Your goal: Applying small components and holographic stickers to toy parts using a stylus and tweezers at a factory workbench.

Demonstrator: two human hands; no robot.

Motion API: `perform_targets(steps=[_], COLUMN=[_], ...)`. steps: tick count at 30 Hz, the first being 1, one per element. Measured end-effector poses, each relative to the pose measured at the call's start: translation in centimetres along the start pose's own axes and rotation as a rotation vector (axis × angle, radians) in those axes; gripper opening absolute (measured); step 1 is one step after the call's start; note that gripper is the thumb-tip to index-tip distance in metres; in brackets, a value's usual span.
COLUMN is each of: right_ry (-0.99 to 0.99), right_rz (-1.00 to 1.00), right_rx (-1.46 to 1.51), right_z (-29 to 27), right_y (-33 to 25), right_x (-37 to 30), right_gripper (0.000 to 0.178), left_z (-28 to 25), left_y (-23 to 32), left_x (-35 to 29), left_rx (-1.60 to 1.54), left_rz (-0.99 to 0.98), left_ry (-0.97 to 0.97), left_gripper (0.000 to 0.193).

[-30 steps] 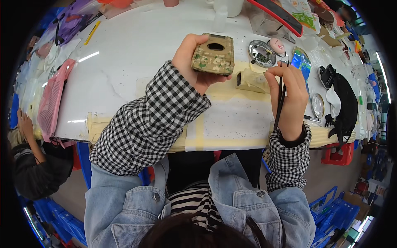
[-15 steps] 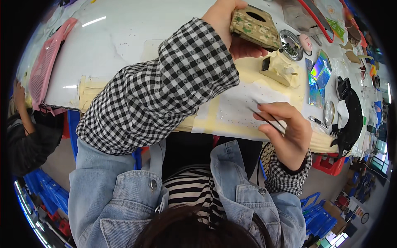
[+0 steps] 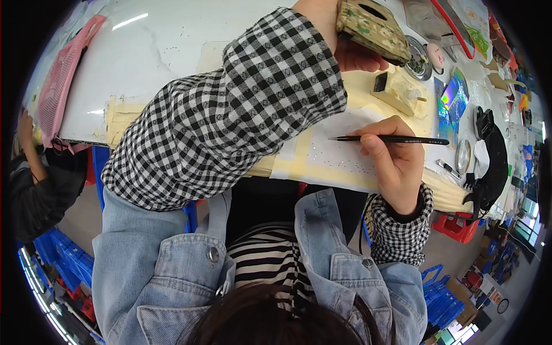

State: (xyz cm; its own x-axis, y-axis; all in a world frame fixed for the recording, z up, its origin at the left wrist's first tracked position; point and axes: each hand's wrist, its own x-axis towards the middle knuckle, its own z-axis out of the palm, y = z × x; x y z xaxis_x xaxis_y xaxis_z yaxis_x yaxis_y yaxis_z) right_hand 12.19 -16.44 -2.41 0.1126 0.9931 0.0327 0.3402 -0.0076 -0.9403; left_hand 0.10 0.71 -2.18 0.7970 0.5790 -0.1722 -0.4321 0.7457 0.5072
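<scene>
Grip of right hand (image 3: 397, 164) clamped on black tweezers (image 3: 411, 139) near tip (steadier, presumably), over speckled paper (image 3: 330, 164). Left hand (image 3: 322, 22) clamped on camouflage box (image 3: 374, 37), beyond it.

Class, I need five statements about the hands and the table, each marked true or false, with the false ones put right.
1. The right hand holds a slim black tool. True.
2. The left hand is empty. False: it holds a camouflage case.
3. The tool's tip points to the person's right. False: it points left.
4. A pink oval item lies beside the metal dish. True.
5. The white sheet is bare. False: specks dot it.
</scene>
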Motion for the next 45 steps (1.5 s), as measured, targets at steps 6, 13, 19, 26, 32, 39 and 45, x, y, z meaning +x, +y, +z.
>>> perform_targets(steps=[6,13,19,26,32,39,45], right_ry=[-0.003,-0.002,-0.01,-0.022,-0.009,0.039,0.167], right_rz=[-0.007,0.005,-0.005,-0.002,0.015,0.036,-0.013], right_rx=[-0.008,0.0,-0.011,0.001,0.026,0.101,0.133], right_z=[0.08,0.14,0.11,0.04,0.05,0.04,-0.53], right_y=[0.06,0.02,0.02,-0.07,-0.44,-0.54,-0.73], right_x=[0.11,0.16,0.19,0.19,0.17,0.11,-0.11], right_gripper=[0.012,0.012,0.012,0.012,0.013,0.014,0.014], left_z=[-0.03,-0.2,-0.16,-0.11,-0.07,-0.08,0.37], left_y=[0.02,-0.09,-0.08,-0.03,0.15,0.21,-0.08], left_x=[-0.03,0.03,0.05,0.05,0.08,-0.17,-0.24], left_rx=[0.0,0.001,0.003,-0.011,-0.025,-0.022,0.001], left_rz=[0.02,0.035,0.034,0.026,-0.004,-0.003,0.008], left_ry=[-0.007,-0.024,-0.019,-0.028,-0.018,-0.01,0.052], left_gripper=[0.043,0.043,0.043,0.043,0.043,0.043,0.04])
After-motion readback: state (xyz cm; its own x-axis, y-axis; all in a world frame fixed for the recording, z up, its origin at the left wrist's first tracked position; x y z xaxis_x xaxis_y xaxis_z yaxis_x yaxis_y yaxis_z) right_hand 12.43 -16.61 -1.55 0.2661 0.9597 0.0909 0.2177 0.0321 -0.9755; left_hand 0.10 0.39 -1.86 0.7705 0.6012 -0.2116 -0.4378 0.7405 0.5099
